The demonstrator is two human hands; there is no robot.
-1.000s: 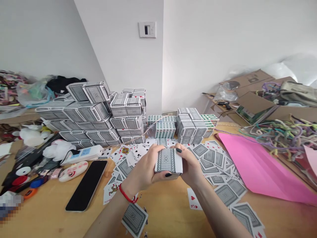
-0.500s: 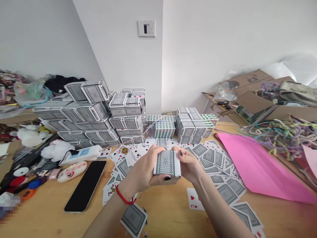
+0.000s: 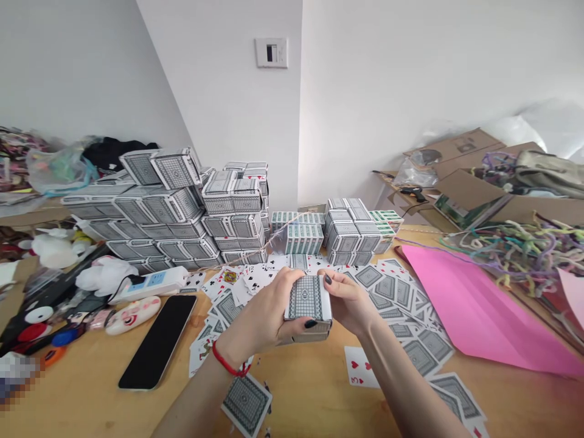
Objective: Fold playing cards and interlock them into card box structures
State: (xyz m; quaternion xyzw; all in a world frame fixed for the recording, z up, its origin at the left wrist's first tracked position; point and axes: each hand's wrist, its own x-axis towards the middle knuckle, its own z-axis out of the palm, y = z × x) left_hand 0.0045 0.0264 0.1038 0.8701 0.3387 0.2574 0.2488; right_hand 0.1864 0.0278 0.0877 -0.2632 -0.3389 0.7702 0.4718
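Observation:
Between my hands is a small box made of playing cards (image 3: 306, 299), its grey patterned back facing up. My left hand (image 3: 276, 307) wraps the box's left side, thumb along the front edge. On the right side, my right hand (image 3: 345, 299) grips it with the thumb on the top edge; its other fingers are partly hidden behind the box. Loose playing cards (image 3: 416, 358) lie face down to the right, and face-up cards (image 3: 260, 281) spread behind my left hand. A three of hearts (image 3: 358, 367) lies under my right forearm.
Stacked card boxes (image 3: 173, 207) rise at the back left, and a smaller stack (image 3: 349, 234) stands behind my hands. Green-patterned packs (image 3: 304, 237) sit between them. A phone (image 3: 157, 342) lies left, near a power strip (image 3: 150, 285). Pink paper (image 3: 483, 316) covers the right side.
The box has tilted slightly, showing more of its front side. My right thumb has shifted a little to the left along the top edge.

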